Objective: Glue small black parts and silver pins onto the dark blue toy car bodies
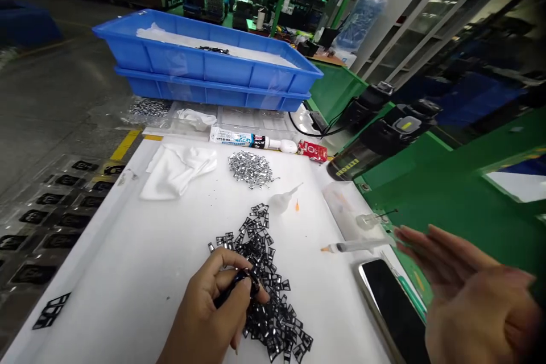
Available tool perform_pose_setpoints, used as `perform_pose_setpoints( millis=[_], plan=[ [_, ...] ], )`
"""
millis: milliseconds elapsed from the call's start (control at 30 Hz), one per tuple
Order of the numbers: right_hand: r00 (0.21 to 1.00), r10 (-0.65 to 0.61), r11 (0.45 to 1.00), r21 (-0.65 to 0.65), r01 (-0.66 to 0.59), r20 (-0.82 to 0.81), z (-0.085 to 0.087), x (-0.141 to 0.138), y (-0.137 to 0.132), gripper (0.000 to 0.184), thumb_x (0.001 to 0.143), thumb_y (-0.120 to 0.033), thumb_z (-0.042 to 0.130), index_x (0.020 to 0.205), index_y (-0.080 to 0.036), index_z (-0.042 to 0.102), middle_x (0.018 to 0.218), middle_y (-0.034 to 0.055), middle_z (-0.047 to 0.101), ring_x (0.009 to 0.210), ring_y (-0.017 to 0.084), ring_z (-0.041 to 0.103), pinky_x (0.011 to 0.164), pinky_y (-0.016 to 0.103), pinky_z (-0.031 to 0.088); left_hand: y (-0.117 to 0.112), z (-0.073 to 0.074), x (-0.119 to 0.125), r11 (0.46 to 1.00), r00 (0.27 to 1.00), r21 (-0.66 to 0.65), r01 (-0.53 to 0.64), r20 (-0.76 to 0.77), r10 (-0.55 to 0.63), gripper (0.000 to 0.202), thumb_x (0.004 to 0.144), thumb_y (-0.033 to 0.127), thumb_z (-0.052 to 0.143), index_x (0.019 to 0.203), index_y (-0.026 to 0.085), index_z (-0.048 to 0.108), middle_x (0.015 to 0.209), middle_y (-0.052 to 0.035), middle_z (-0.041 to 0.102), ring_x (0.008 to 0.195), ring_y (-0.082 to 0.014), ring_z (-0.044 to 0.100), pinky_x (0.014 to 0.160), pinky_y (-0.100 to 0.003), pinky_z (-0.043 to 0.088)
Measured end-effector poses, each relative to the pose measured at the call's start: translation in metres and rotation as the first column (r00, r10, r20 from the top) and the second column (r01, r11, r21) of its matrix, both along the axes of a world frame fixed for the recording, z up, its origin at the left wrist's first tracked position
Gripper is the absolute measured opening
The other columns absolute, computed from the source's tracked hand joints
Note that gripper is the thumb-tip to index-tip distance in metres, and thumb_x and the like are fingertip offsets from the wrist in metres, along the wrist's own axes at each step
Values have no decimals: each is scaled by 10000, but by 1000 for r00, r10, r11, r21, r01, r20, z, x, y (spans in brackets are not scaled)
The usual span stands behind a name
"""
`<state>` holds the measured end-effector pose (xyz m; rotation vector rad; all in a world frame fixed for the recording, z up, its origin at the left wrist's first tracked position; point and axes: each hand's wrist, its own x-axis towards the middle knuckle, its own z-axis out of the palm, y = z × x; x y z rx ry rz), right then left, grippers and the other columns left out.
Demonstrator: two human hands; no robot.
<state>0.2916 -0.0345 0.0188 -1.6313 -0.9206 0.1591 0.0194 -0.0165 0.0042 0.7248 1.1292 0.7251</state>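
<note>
My left hand (213,307) is closed around a glossy black part (228,290), its kind mostly hidden by the fingers. Right beneath it spreads a heap of small black frame-like pieces (273,307) on the white tabletop (119,273). On the far right, my right hand (473,296) is held out with straight fingers, somewhat blurred, and nothing shows in it. Its fingertips are close to the back end of a syringe (358,245) with an orange tip. A phone (392,307) lies just left of that hand, beside a green-handled tool (412,296).
Behind the small silver parts (251,169) lie a glue tube (239,137) and a red packet (313,150). A white cloth (177,170) is at left. Stacked blue bins (205,77) stand at the back, a black bottle (375,139) at right. A dropper bottle (281,200) stands mid-table.
</note>
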Motion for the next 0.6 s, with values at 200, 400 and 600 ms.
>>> perform_pose_setpoints(
  millis=[200,400,600],
  plan=[
    [886,252,896,-254,-366,-388,-23,-38,-1,835,682,-504,911,1419,-296,576,1385,101,644,1256,327,630,1007,385,590,1,-2,-1,1000,997,11,4,74,-5,203,950,350,613,1029,175,550,900,-103,765,467,-44,420,425,-183,269],
    [779,128,958,-128,-258,-614,-5,-45,18,465,673,-488,918,1014,-209,770,1281,108,685,1244,325,631,823,280,648,4,-9,0,991,822,-120,-61,557,118,391,1022,297,536,1369,123,580,1251,-221,698,807,-207,715,536,-264,523],
    [668,351,936,254,-243,-656,50,-80,27,232,835,-350,819,1000,-215,730,805,-11,576,694,105,602,709,260,630,5,-11,0,953,690,-302,21,694,205,451,1034,133,516,1481,126,460,1321,-232,677,1130,-321,725,907,-453,613]
  ],
)
